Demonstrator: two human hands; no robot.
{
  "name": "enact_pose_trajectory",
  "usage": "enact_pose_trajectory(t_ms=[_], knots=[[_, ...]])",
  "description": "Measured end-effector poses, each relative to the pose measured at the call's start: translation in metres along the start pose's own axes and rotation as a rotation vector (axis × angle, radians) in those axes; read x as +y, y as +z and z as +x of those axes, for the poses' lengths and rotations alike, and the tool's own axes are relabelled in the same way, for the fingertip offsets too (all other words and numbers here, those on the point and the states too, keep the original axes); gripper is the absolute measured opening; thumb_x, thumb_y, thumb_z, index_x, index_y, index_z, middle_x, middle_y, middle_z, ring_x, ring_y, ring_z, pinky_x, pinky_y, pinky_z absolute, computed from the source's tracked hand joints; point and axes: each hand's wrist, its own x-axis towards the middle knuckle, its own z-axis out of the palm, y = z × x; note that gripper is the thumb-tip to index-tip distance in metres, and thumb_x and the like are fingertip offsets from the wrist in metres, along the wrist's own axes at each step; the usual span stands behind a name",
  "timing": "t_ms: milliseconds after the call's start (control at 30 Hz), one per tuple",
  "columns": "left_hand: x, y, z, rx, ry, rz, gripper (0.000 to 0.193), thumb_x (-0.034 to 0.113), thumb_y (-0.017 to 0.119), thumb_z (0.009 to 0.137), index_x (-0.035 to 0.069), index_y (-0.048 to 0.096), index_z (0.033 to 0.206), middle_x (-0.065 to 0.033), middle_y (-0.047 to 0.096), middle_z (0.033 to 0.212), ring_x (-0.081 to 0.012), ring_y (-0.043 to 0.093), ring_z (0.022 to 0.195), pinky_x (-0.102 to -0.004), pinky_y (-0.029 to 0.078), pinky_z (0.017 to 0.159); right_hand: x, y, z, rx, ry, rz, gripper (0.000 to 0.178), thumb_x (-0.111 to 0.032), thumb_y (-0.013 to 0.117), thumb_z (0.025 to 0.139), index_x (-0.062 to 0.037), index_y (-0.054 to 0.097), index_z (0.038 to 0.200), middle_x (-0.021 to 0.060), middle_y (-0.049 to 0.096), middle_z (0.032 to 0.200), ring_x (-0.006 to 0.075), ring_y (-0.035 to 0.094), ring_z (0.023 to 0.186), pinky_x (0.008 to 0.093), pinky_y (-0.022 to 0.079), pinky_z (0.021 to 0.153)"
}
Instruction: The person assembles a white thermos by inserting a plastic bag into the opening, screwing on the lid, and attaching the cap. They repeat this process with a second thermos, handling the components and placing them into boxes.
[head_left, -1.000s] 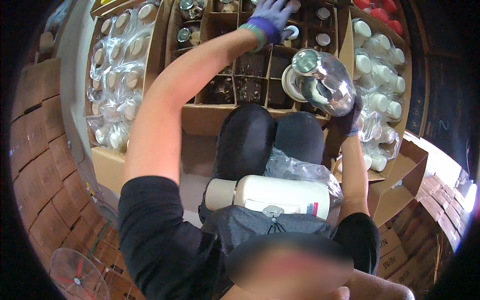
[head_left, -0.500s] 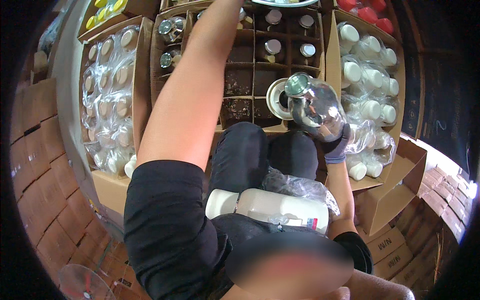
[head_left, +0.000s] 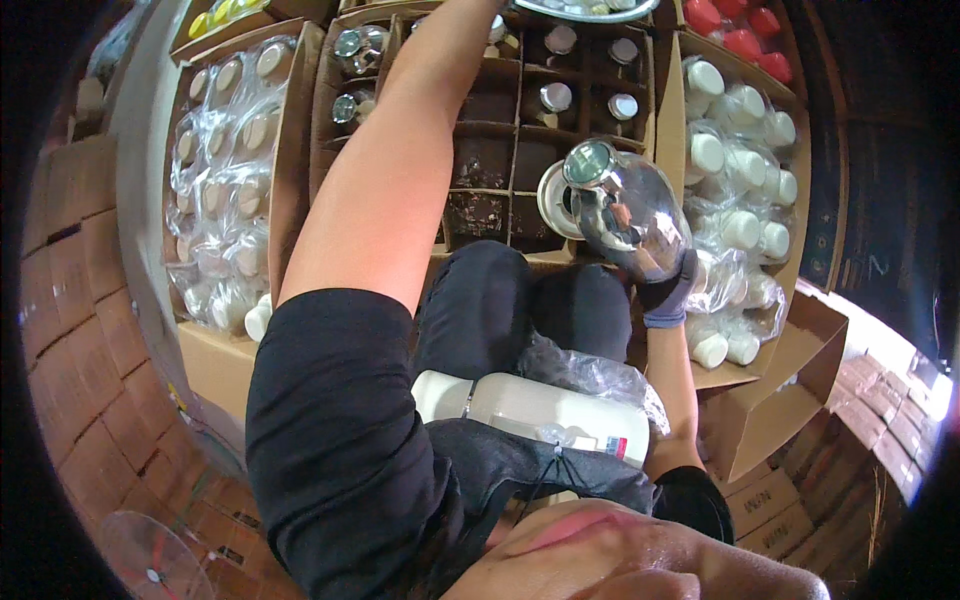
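Observation:
My right hand (head_left: 668, 292), in a dark grey glove, is closed around the lower end of a shiny silvered glass flask liner (head_left: 640, 225). The liner is tilted, its greenish round end toward the upper left. Just behind that end, partly covered by it, is a white ring-shaped part (head_left: 556, 200). My left arm reaches far forward over the divided carton, and its hand is beyond the top edge, by a pale bowl (head_left: 590, 12) of small pieces. Across my lap lies a white cylindrical flask body (head_left: 540, 405), with a crumpled clear plastic bag (head_left: 585, 370) against it.
The divided carton (head_left: 520, 258) ahead holds several silvery liners with round tops. A carton (head_left: 300, 120) of plastic-wrapped, cream-capped bottles stands left, and another (head_left: 672, 110) with white caps right. Red caps (head_left: 735, 35) show at far right. Stacked brown boxes (head_left: 75, 300) line the left.
The liner in my right hand has tipped slightly and covers more of the white ring. The whole view has shifted a little; my left arm stays stretched forward.

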Motion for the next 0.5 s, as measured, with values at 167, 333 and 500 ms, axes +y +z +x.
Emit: enact_pose_trajectory(t_ms=[167, 333, 500], knots=[[-0.017, 0.007, -0.002, -0.262, 0.395, 0.285, 0.029, 0.023, 0.053, 0.089, 0.014, 0.072, 0.108, -0.0164, 0.071, 0.108, -0.0332, 0.070, 0.096, -0.0448, 0.052, 0.089, 0.007, -0.012, -0.004, -0.057, 0.022, 0.055, 0.076, -0.061, 0.046, 0.091, -0.0037, 0.045, 0.140, 0.0158, 0.051, 0.137, 0.0346, 0.049, 0.122, 0.0503, 0.038, 0.106], [-0.036, 0.010, 0.008, -0.331, 0.467, 0.329, 0.032, 0.028, 0.063, 0.080, 0.013, 0.071, 0.107, -0.0180, 0.070, 0.109, -0.0333, 0.068, 0.101, -0.0433, 0.051, 0.089, 0.011, 0.005, -0.004, -0.083, -0.019, -0.003, 0.074, -0.061, 0.046, 0.091, -0.0054, 0.047, 0.139, 0.0144, 0.052, 0.136, 0.0335, 0.049, 0.121, 0.0514, 0.037, 0.106], [-0.021, 0.015, 0.006, -0.313, 0.354, 0.176, 0.033, 0.026, 0.065, 0.080, 0.013, 0.068, 0.110, -0.0188, 0.069, 0.108, -0.0345, 0.066, 0.101, -0.0429, 0.051, 0.088, 0.017, 0.004, 0.000, -0.007, -0.010, 0.103, 0.084, -0.062, 0.048, 0.090, 0.0047, 0.043, 0.140, 0.0194, 0.048, 0.143, 0.0366, 0.046, 0.129, 0.0490, 0.032, 0.112]])
